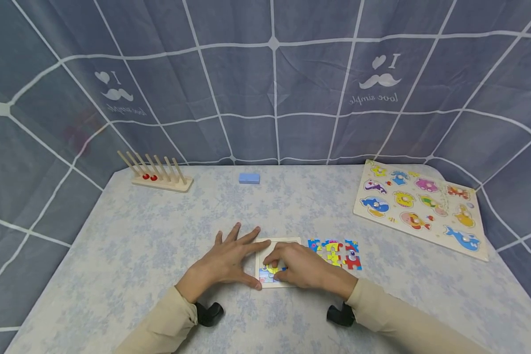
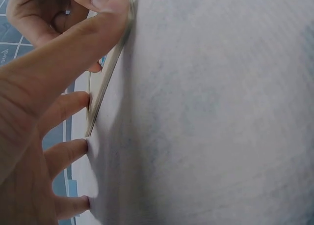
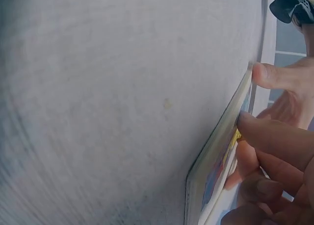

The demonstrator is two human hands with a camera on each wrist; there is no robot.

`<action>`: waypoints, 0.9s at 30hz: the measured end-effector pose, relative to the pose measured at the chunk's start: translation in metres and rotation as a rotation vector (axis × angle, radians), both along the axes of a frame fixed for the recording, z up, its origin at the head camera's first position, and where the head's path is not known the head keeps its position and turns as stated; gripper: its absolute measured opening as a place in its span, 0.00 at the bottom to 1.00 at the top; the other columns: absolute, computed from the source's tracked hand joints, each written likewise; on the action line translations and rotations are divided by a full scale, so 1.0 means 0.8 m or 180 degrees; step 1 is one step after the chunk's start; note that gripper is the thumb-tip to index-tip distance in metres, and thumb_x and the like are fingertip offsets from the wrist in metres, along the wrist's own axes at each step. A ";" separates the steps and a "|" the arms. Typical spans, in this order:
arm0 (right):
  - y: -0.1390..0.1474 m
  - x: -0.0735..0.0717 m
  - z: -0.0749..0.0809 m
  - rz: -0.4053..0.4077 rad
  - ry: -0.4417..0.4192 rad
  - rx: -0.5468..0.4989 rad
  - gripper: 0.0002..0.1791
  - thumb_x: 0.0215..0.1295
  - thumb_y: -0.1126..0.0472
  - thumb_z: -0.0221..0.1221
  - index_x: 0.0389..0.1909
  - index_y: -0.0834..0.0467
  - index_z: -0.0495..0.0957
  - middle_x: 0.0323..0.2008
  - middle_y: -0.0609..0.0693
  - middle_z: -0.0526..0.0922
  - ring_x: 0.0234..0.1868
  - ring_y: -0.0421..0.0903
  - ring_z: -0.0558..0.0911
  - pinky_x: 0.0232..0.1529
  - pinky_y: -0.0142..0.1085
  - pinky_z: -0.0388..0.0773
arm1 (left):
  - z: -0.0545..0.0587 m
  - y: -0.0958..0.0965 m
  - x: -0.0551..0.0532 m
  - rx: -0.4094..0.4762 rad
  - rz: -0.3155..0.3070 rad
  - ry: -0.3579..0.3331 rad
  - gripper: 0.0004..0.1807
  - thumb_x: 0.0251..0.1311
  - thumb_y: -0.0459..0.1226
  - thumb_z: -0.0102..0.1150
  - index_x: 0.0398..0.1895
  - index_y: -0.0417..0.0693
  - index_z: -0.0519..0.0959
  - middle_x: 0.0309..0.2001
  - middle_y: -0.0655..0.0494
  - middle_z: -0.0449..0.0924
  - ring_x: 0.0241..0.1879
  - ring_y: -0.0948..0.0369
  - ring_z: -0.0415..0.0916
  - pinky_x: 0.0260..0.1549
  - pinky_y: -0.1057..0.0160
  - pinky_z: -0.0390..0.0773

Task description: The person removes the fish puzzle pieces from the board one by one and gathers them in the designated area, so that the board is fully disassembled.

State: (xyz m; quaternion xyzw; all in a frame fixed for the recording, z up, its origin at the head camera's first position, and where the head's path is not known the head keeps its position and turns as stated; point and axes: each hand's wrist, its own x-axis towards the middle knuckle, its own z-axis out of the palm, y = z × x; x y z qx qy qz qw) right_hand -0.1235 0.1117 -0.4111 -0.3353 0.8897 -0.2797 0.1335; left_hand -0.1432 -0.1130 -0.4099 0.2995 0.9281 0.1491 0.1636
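Observation:
A small wooden puzzle tray [image 1: 270, 285] lies flat in front of me, with colourful jigsaw pieces [image 1: 265, 276] along its near side. My left hand [image 1: 227, 258] is spread beside it, thumb on the near left corner and index finger at the far left edge. Over the tray, my right hand [image 1: 307, 268] has its fingers curled, with thumb and index finger around a yellow puzzle piece [image 1: 272, 269]. That hand hides part of the tray. In the right wrist view, the thumb sits close to the rim. Loose jigsaw pieces [image 1: 352, 255] in blue, yellow and red lie right of the tray.
A large knobbed animal puzzle board [image 1: 394, 221] lies at the right. Far back stand a blue block [image 1: 249, 178] and, further left, a wooden peg rack [image 1: 172, 185] with red beads. A grey-blue curtain [image 1: 248, 88] hangs behind the table.

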 end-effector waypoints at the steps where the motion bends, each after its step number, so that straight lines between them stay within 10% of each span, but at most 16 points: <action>1: 0.000 0.000 0.000 -0.0010 -0.0017 -0.0011 0.16 0.57 0.64 0.70 0.48 0.55 0.86 0.38 0.41 0.81 0.38 0.36 0.77 0.36 0.29 0.74 | 0.000 0.000 0.000 -0.0007 0.0000 0.0002 0.55 0.35 0.67 0.72 0.73 0.68 0.65 0.78 0.54 0.48 0.74 0.35 0.35 0.58 0.21 0.43; 14: -0.002 0.005 0.002 -0.0202 -0.0014 -0.0040 0.17 0.54 0.63 0.71 0.46 0.50 0.83 0.36 0.38 0.78 0.38 0.38 0.75 0.37 0.33 0.73 | -0.002 0.001 0.000 -0.0032 0.0016 0.0024 0.55 0.34 0.68 0.72 0.73 0.68 0.65 0.78 0.55 0.49 0.74 0.35 0.36 0.59 0.22 0.44; 27: -0.003 0.011 -0.003 -0.0144 -0.1013 -0.1100 0.08 0.54 0.65 0.72 0.34 0.52 0.84 0.29 0.43 0.87 0.19 0.37 0.75 0.25 0.29 0.71 | -0.001 0.002 0.000 -0.0060 0.0043 0.0047 0.55 0.34 0.67 0.74 0.72 0.68 0.66 0.77 0.55 0.50 0.74 0.36 0.37 0.59 0.22 0.45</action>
